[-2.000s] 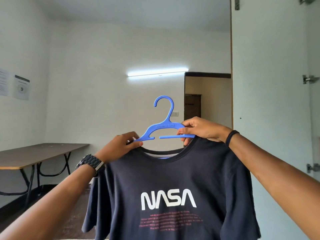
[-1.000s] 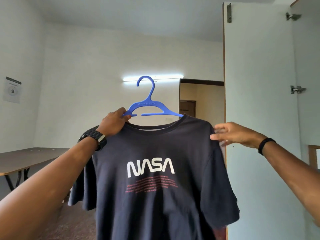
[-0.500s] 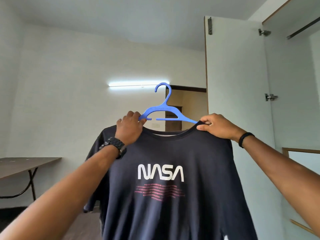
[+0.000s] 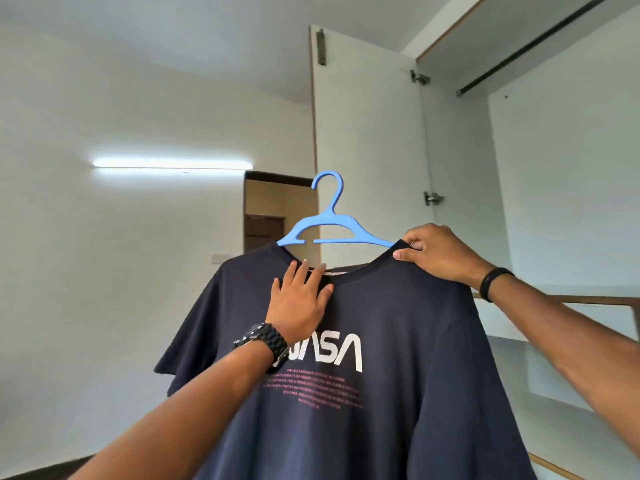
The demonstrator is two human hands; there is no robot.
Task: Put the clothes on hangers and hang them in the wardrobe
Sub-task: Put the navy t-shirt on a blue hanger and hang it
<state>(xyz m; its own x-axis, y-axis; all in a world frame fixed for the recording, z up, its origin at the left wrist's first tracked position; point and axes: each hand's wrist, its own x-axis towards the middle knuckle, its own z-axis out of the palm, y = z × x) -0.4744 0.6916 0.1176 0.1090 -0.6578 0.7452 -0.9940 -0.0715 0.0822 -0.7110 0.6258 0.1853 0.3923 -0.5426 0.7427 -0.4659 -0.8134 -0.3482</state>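
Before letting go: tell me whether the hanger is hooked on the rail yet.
No: the hanger is held up well below the rail, its hook free.

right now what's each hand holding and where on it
The right hand pinches the navy t-shirt at its collar's right end, over the blue hanger arm. The left hand holds nothing, lying flat below the collar.

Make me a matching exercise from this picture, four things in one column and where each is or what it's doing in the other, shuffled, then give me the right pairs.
Column one:
1. blue plastic hanger
2. left hand
3. right hand
4. dark metal wardrobe rail

Column two:
A. pinches the collar at the shoulder
B. runs bare across the top right
C. lies flat on the chest of the navy NASA T-shirt
D. sits inside the neckline, hook up

Pairs: 1-D, 2-C, 3-A, 4-B
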